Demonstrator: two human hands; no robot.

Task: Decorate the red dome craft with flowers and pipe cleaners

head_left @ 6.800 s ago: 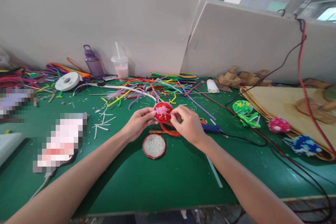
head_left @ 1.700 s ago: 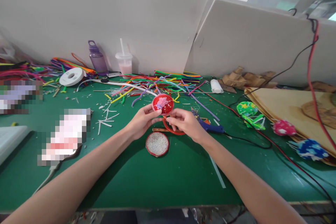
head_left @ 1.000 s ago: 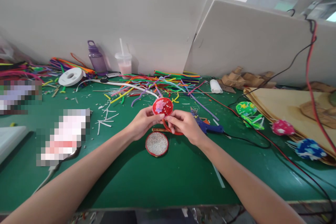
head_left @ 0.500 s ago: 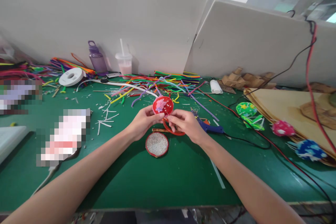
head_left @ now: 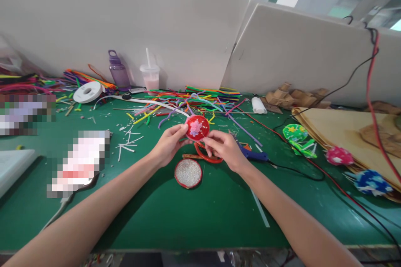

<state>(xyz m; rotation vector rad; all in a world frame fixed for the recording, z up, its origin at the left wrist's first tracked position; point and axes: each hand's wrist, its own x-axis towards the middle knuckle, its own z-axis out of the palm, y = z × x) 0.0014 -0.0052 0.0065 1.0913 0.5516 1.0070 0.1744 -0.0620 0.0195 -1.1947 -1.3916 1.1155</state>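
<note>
Between my hands is a fuzzy red disc (head_left: 202, 123), with a pink and lilac flower (head_left: 196, 127) and small white beads on its face. My left hand (head_left: 171, 144) pinches the left rim, thumb in front. At the lower right rim, the fingers of my right hand (head_left: 224, 148) are closed together; whether a small bead is between them cannot be made out. Just below lies a round red-rimmed dish (head_left: 188, 174) of white beads. Orange-handled scissors (head_left: 215, 159) rest partly behind my right hand, near a blue glue gun (head_left: 255, 154).
Loose colourful pipe cleaners (head_left: 175, 106) cover the table's back, beside a ribbon spool (head_left: 87, 91). A purple bottle (head_left: 119, 73) and a drink cup (head_left: 150, 77) stand against the partition. Finished fuzzy pieces (head_left: 295, 132) and brown sheets (head_left: 338, 129) lie right, near cables. A lit, blurred device (head_left: 79, 158) lies left.
The disc has shifted slightly right and turned more face-on, its flower now nearer the middle. My left thumb has moved from its lower edge to the left rim.
</note>
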